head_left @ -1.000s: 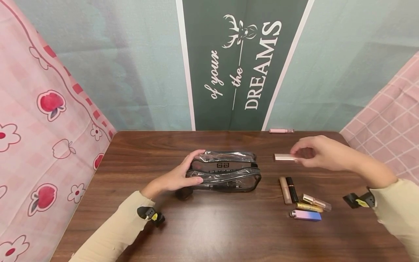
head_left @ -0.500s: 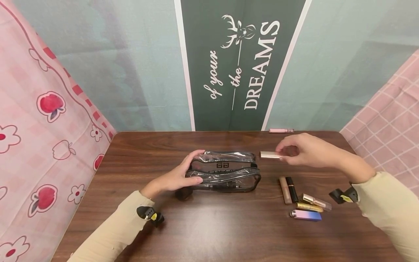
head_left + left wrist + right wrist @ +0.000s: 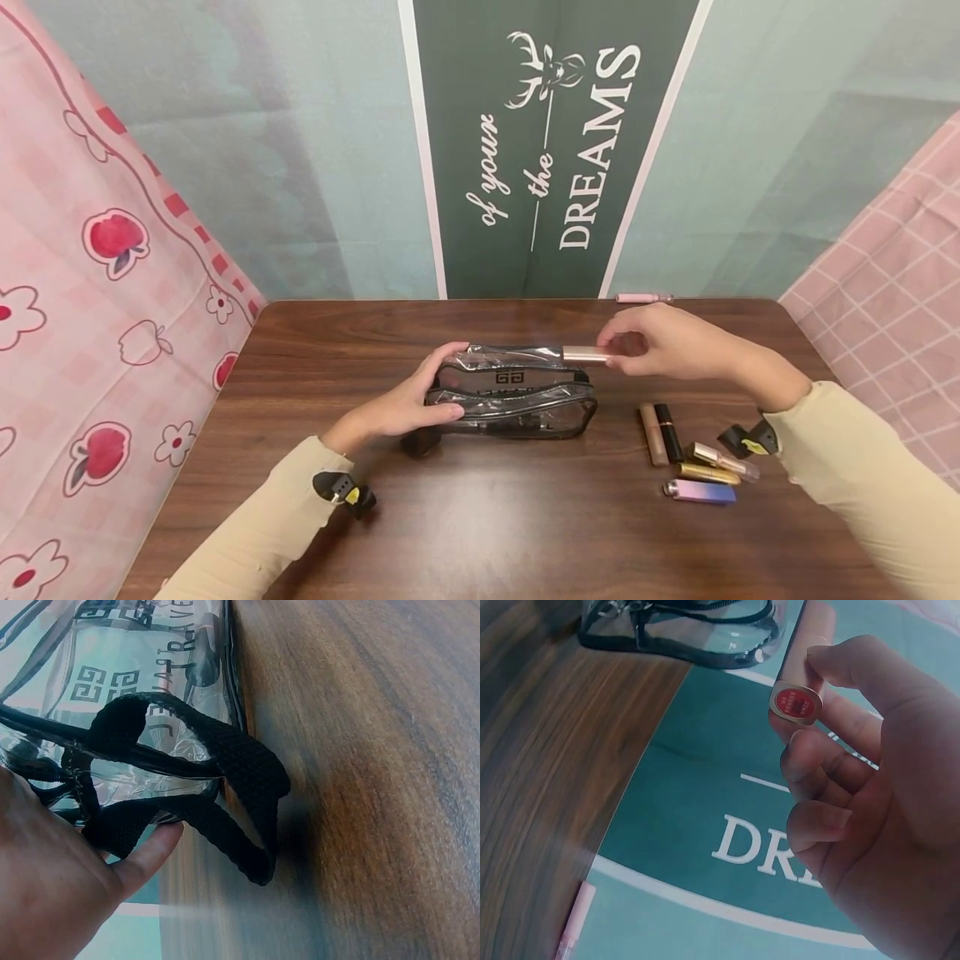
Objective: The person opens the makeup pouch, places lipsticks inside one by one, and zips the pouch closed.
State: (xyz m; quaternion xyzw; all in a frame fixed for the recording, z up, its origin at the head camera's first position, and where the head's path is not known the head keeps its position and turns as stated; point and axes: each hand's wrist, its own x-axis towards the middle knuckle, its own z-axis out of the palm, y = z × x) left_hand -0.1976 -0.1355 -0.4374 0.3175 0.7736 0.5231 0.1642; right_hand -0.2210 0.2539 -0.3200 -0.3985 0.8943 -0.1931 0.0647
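A clear cosmetic pouch with black piping lies mid-table. My left hand holds its left end, thumb on the near side and fingers toward the far side. In the left wrist view, the pouch's black strap loops out beside that hand. My right hand pinches a pinkish-gold lipstick tube between thumb and fingers. The tube points left, its tip at the far right edge of the pouch. A red round label shows on its end in the right wrist view. Through the clear plastic, a dark tube is visible.
Right of the pouch lie a beige tube, a black tube, a gold tube, a clear-and-gold tube and a pink-blue tube. A pink tube lies at the table's back edge, before a fabric backdrop.
My right hand has moved left with the lipstick tube, from clear of the pouch to its far right edge. The left hand and the pouch have stayed nearly still.
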